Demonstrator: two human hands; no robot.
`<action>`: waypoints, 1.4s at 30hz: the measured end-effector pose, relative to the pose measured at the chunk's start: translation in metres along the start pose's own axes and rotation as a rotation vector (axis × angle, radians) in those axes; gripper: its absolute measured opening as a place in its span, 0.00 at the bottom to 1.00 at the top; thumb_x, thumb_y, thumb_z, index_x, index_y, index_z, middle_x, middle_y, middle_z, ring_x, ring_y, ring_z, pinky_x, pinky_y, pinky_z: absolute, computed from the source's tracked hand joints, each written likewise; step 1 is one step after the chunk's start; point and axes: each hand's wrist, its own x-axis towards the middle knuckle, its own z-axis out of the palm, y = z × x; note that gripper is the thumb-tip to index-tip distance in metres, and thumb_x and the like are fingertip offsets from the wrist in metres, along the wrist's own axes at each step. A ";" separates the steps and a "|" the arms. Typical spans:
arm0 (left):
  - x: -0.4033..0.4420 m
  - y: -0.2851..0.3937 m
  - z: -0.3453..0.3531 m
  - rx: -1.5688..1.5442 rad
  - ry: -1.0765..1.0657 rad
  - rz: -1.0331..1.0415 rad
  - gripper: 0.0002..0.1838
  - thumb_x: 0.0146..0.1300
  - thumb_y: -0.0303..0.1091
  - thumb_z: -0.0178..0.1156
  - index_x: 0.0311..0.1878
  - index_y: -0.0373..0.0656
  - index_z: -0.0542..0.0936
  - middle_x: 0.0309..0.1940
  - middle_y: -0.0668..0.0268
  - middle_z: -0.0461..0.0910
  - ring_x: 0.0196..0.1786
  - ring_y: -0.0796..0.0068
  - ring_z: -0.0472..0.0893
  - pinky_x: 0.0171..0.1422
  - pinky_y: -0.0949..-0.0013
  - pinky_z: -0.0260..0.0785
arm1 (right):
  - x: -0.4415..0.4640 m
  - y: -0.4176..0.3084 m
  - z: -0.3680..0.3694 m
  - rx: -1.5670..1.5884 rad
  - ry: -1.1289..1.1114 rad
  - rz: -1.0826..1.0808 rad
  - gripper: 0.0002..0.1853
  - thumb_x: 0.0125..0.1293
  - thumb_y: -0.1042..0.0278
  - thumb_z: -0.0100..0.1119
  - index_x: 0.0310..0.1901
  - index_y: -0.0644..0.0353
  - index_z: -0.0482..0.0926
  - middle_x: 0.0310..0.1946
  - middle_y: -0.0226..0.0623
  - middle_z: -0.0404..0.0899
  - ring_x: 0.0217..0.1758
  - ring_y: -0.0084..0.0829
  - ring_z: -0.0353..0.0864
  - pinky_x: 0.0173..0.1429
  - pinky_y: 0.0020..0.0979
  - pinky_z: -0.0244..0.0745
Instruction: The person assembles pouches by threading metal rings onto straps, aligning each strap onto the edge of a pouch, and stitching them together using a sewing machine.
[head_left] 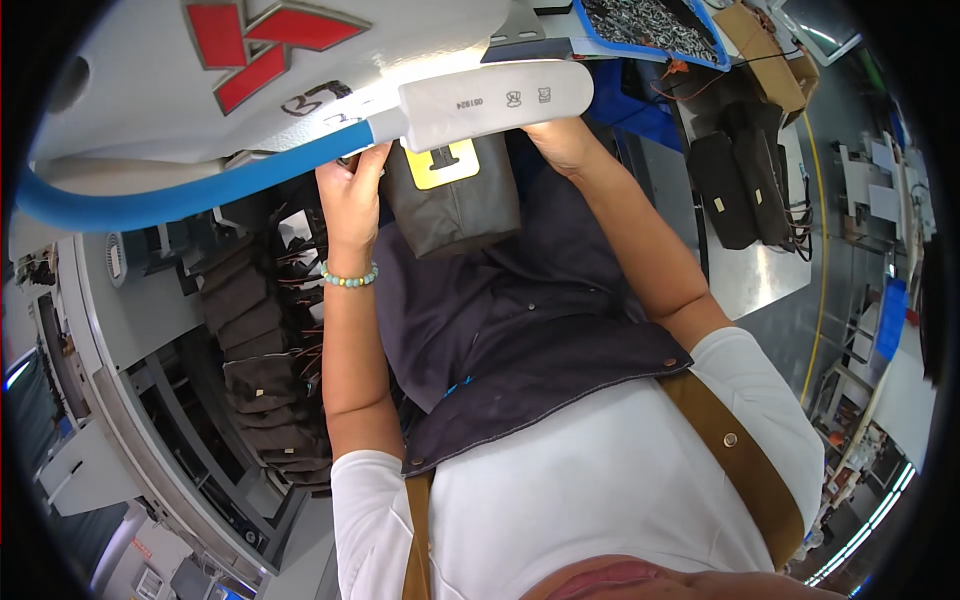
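Observation:
A dark grey fabric bag (465,215) with a yellow patch (445,172) bearing a black mark hangs between my hands, in front of my apron. My left hand (350,205), with a beaded bracelet on the wrist, is at the bag's left upper edge. Its thumb and fingers are closed there, partly covered by a blue flexible arm. On the other side, my right hand (560,143) reaches behind a white lamp-like head (495,105) near the bag's right upper edge. That head hides its fingers and the bag's top.
A white machine body (430,30) with a red logo fills the top left, with the blue flexible arm (200,205) curving before it. Stacked dark fabric pieces (255,340) lie at left. More dark bags (740,180) rest on the right table. A blue tray (655,30) holds small metal parts.

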 end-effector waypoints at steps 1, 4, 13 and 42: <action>-0.001 0.001 0.002 0.013 0.016 -0.003 0.14 0.64 0.23 0.62 0.51 0.33 0.75 0.46 0.64 0.79 0.49 0.77 0.79 0.58 0.72 0.69 | -0.001 0.000 0.001 -0.006 0.007 -0.005 0.16 0.65 0.78 0.62 0.55 0.62 0.78 0.51 0.31 0.80 0.55 0.25 0.78 0.61 0.30 0.72; -0.003 0.003 0.004 0.014 0.027 0.000 0.13 0.64 0.22 0.62 0.52 0.33 0.75 0.46 0.65 0.79 0.49 0.77 0.78 0.58 0.72 0.69 | -0.004 -0.002 0.007 -0.014 0.041 -0.019 0.16 0.65 0.78 0.63 0.54 0.61 0.78 0.50 0.31 0.80 0.55 0.25 0.78 0.61 0.30 0.72; -0.002 0.005 0.005 0.047 0.012 0.015 0.13 0.65 0.23 0.62 0.51 0.33 0.75 0.46 0.65 0.79 0.49 0.77 0.78 0.57 0.72 0.69 | -0.004 -0.005 0.014 0.084 0.064 -0.011 0.15 0.66 0.77 0.62 0.54 0.62 0.78 0.50 0.33 0.80 0.55 0.25 0.78 0.61 0.30 0.73; -0.004 -0.001 -0.004 0.343 0.037 0.122 0.15 0.66 0.30 0.64 0.50 0.31 0.77 0.44 0.60 0.80 0.48 0.69 0.78 0.57 0.67 0.67 | -0.014 -0.028 0.026 -0.334 0.162 -0.055 0.14 0.67 0.76 0.60 0.54 0.65 0.77 0.50 0.32 0.79 0.53 0.25 0.77 0.57 0.30 0.72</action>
